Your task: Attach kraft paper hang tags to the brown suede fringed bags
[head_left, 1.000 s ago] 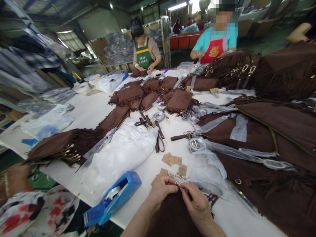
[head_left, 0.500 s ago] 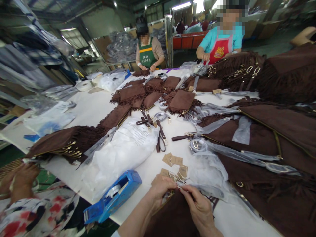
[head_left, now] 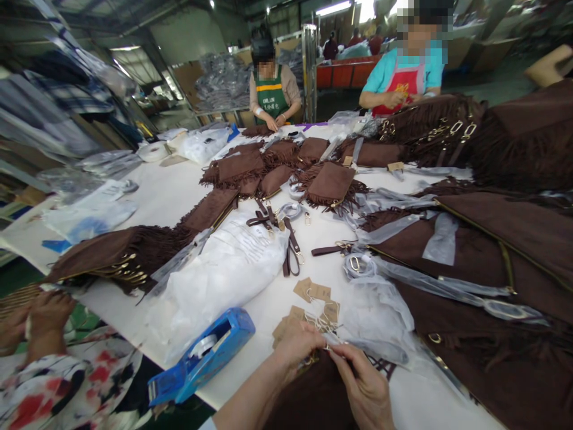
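A dark brown suede-like bag [head_left: 308, 397] lies in front of me at the table's near edge, with part of its gold zipper showing by my left hand. The fingers of my left hand [head_left: 293, 352] close over the bag's top corner. My right hand [head_left: 364, 382] pinches thumb and finger at the same corner, tips almost touching the left ones. Between the fingertips is a small pale, shiny bit, too small to name. Just beyond my hands lie several kraft-paper hang tags [head_left: 320, 292] with white strings [head_left: 323, 321].
A blue tape dispenser [head_left: 206, 355] stands left, beside a white plastic bag [head_left: 224, 269]. Brown wrist straps [head_left: 293, 248] lie mid-table. Brown bags [head_left: 474, 251] with plastic-wrapped straps spread right. Two people [head_left: 273, 89] [head_left: 403, 71] work across the table; another person's hand [head_left: 49, 319] is at left.
My hands stay at the bag's corner, with the fingers shifted slightly. The person in the red apron has brought both hands together and raised them a little.
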Action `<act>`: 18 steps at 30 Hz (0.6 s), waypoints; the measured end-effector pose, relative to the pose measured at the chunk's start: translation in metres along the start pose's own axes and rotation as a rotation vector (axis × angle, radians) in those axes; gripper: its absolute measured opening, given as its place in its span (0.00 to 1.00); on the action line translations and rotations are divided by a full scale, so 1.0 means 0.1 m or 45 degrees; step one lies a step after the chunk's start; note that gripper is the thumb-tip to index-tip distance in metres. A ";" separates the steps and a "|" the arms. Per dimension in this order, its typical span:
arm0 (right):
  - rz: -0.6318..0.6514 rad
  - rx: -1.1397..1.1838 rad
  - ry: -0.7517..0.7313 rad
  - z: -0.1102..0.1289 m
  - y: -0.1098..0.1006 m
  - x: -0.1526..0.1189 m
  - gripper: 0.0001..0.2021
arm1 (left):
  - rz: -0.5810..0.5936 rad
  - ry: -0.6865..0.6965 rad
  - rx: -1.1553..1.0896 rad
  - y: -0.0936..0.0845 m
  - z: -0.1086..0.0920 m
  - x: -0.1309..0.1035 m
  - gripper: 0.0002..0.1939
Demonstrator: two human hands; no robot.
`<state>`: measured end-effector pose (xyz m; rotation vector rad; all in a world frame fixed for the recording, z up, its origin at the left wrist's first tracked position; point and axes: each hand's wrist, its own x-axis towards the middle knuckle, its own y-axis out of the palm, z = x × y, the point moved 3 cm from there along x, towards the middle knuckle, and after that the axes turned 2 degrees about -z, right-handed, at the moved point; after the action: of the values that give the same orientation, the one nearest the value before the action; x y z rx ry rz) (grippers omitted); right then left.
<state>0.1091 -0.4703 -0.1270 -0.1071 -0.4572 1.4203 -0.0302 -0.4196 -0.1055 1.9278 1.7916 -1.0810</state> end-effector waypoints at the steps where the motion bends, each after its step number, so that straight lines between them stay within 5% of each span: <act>1: 0.001 -0.008 -0.002 -0.01 0.00 0.00 0.05 | -0.043 -0.004 0.075 0.00 -0.02 -0.01 0.06; 9: 0.033 -0.018 0.019 -0.02 0.00 0.02 0.06 | -0.094 0.168 0.586 0.03 -0.17 -0.08 0.07; 14: 0.010 -0.079 0.077 -0.03 -0.05 0.01 0.10 | -0.184 0.290 0.380 0.03 -0.03 -0.05 0.10; 18: -0.019 -0.113 -0.060 0.05 -0.17 0.08 0.11 | -0.235 0.319 0.094 0.02 0.12 -0.03 0.08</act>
<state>0.1231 -0.4665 -0.1148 -0.1419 -0.5589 1.3907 -0.0325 -0.4303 -0.1119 2.0513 2.1276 -1.0119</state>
